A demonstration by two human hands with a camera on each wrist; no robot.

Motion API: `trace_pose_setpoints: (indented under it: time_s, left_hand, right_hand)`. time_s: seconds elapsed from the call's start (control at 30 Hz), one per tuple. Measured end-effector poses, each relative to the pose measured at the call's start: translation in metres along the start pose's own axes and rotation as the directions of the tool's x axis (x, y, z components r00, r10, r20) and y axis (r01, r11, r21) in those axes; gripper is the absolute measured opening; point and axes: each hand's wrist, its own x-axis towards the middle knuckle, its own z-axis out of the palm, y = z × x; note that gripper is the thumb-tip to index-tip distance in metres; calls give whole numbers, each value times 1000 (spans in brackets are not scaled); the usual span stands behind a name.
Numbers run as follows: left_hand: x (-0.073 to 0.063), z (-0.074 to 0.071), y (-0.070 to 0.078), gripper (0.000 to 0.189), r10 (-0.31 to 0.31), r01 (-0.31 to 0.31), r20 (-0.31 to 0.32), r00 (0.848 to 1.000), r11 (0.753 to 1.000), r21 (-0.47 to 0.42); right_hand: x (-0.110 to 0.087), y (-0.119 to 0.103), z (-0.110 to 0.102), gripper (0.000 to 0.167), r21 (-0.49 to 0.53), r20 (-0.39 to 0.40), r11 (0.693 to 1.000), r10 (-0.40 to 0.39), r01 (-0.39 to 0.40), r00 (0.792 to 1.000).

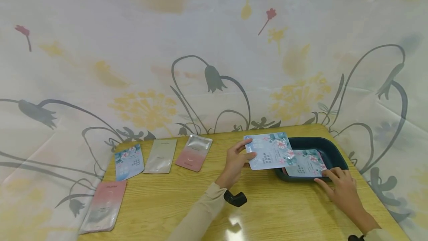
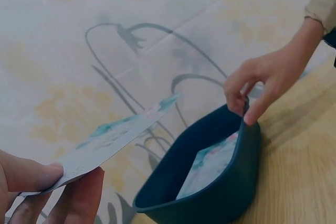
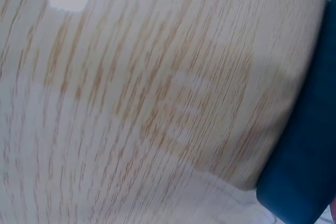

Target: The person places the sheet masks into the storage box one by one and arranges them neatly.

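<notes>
The left hand (image 1: 235, 161) holds a flowered packet (image 1: 269, 151) by the edge farthest from the tray (image 1: 335, 153), thumb on the upper face and fingers beneath. The packet is in the air at the tray's left end, overlapping it in the head view but apart from it in the left wrist view. The right hand (image 1: 342, 189) pinches the tray's near rim toward its right end. Inside the tray lies another flowered packet (image 1: 304, 164), with a bit of pink showing beside it.

The held packet looks light and thin; it stays nearly flat from one edge, so it is probably fairly stiff yet able to bend. Its shiny face may be slippery, and the best hold is likely a flat pinch well in from the edge, without hard squeezing in case the contents are soft. The tray seems rigid, and its rim gives a good grip.

Well to the left of the tray, on the table (image 1: 267, 207), lie a blue packet (image 1: 129, 162), a pale packet (image 1: 160, 156), a pink-and-silver packet (image 1: 194, 153) and, nearer the person, a larger-looking pink packet (image 1: 104, 206).
</notes>
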Motion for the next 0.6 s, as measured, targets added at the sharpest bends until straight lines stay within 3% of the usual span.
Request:
trace_pose_setpoints:
  time_s: [0.17, 0.6]
  left_hand:
    - [7, 13, -5, 47, -11, 12, 38, 999, 1000, -13]
    - [26, 50, -22, 46, -44, 44, 16, 999, 999, 0]
  right_hand:
    - [0, -1, 0, 30, 3, -3, 1000, 8, -8, 1000]
    - [-1, 0, 2, 29, 5, -17, 1000, 11, -11, 1000]
